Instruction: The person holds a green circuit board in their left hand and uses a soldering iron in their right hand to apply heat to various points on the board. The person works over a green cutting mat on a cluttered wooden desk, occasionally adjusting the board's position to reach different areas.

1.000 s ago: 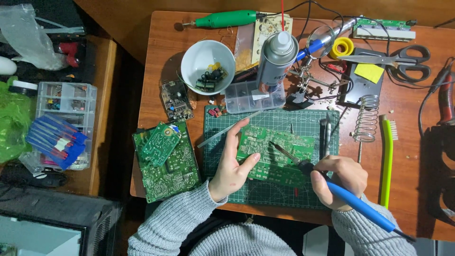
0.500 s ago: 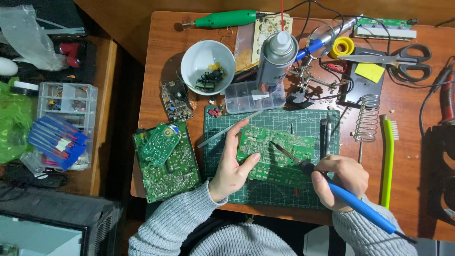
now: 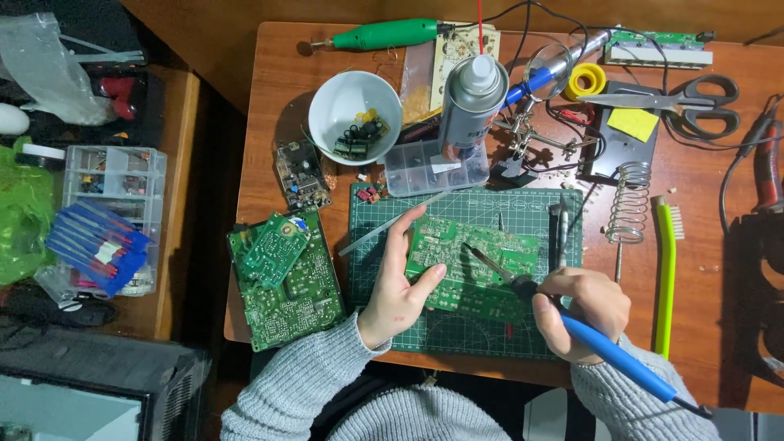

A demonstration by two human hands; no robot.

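A green circuit board [image 3: 482, 261] lies solder side up on a green cutting mat [image 3: 392, 327] in front of me. My left hand [image 3: 398, 282] grips the board's left edge, thumb on top and fingers behind. My right hand [image 3: 578, 312] is wrapped around a blue-handled soldering iron [image 3: 604, 347]. Its metal tip [image 3: 478, 257] rests on the middle of the board. A thin clear rod [image 3: 384, 229] lies slanted just past my left fingers.
Two more green boards [image 3: 286, 273] are stacked left of the mat. Behind it stand a white bowl of parts [image 3: 353, 108], a spray can [image 3: 472, 96], a clear parts box [image 3: 433, 167], a coil iron stand [image 3: 627, 214], scissors [image 3: 694, 102] and a green brush [image 3: 665, 269].
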